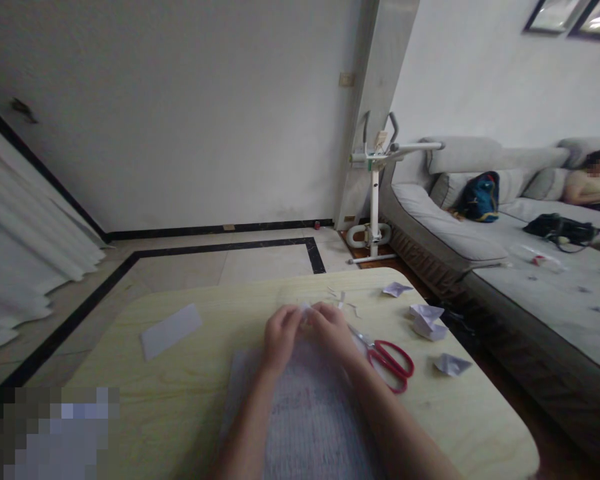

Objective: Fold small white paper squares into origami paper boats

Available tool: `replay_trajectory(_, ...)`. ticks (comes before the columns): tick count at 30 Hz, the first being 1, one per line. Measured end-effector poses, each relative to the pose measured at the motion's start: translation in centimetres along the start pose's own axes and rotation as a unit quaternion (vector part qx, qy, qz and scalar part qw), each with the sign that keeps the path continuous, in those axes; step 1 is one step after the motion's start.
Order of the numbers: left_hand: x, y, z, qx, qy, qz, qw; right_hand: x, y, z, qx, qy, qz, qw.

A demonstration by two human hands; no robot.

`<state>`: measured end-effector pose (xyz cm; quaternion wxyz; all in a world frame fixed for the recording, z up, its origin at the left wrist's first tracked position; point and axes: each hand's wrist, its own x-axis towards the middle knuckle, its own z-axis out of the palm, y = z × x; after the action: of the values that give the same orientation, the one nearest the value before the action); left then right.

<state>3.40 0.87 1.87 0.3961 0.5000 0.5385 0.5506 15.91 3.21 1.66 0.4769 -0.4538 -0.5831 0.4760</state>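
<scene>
My left hand (281, 332) and my right hand (333, 327) meet over the middle of the table, fingers closed on a small piece of white paper (305, 309). Most of that paper is hidden by the fingers. Beneath my forearms lies a large sheet of paper covered in writing (310, 413). Red-handled scissors (391, 363) rest just right of my right hand, their blades partly behind it. Thin paper scraps (342, 298) are scattered beyond my fingers. Several folded paper pieces, one a folded paper shape (453, 365), stand along the table's right side.
A white paper rectangle (171, 331) lies at the left of the pale wooden table (180, 407). Past the right edge stands a grey sofa (545, 313) with a backpack (481, 197) and a seated person (595, 183). White exercise equipment (375, 200) stands behind the table.
</scene>
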Motion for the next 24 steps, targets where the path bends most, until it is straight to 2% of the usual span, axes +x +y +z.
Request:
replay_trajectory(3, 0.0, -0.1, 0.1, 0.001, 0.012, -0.006, 1.0, 0.0, -0.2, 0.1, -0.002, 0.006, -0.001, 1.0)
replay_trajectory(9, -0.1, 0.0, 0.4, 0.002, -0.002, 0.002, 1.0, 0.2, 0.2, -0.1, 0.01, 0.015, -0.033, 0.999)
replay_trajectory(13, -0.1, 0.1, 0.3, 0.024, 0.015, 0.01, 1.0, 0.2, 0.3, 0.1, 0.002, -0.001, -0.019, 1.0)
replay_trajectory(19, -0.1, -0.6, 0.3, 0.066, 0.029, 0.036, 0.997, 0.0, 0.4, 0.6, -0.047, 0.114, -0.08, 0.989)
replay_trajectory(24, -0.2, -1.2, 0.4, 0.114, 0.021, 0.064, 0.991, -0.2, 0.4, 0.6, -0.105, 0.084, -0.12, 0.984)
